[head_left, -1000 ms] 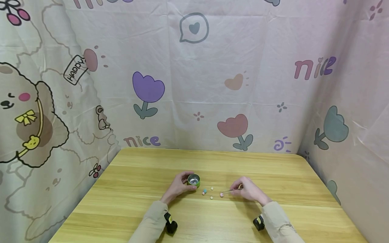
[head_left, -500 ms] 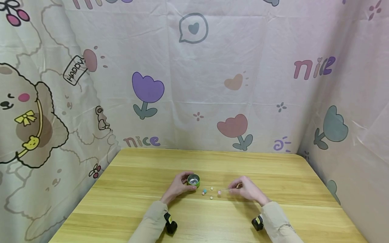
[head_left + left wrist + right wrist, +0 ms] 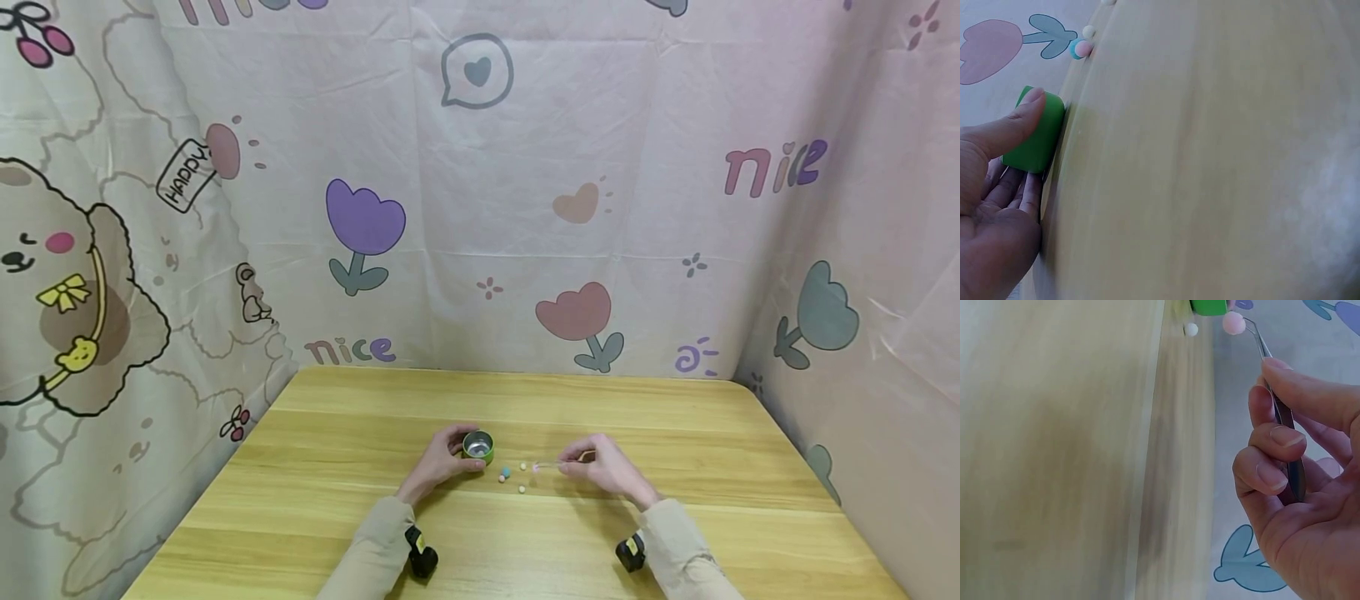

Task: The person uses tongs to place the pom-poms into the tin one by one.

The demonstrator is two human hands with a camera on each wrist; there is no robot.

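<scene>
My left hand [image 3: 442, 457] holds a small round green tin [image 3: 478, 458] upright on the table, thumb on the near side and fingers behind it. The tin's top is uncovered and its silvery inside shows. In the left wrist view the thumb lies against the green wall [image 3: 1047, 134]. My right hand [image 3: 603, 467] grips a pair of bent-tip metal tweezers [image 3: 1283, 419] between thumb and fingers. A pink pom-pom ball [image 3: 1234, 323] is pinched in the tweezer tips, raised over the table to the right of the tin.
Between the hands lie a blue ball [image 3: 506, 472], a smaller pink ball [image 3: 502, 479] and two cream balls, one farther back [image 3: 522, 466] and one nearer [image 3: 522, 489]. A printed cloth [image 3: 480, 208] hangs behind the wooden table [image 3: 375, 396].
My right hand has shifted left with the tweezers, lifting the pink ball off the table and carrying it toward the tin. My left hand and the tin stay in place.
</scene>
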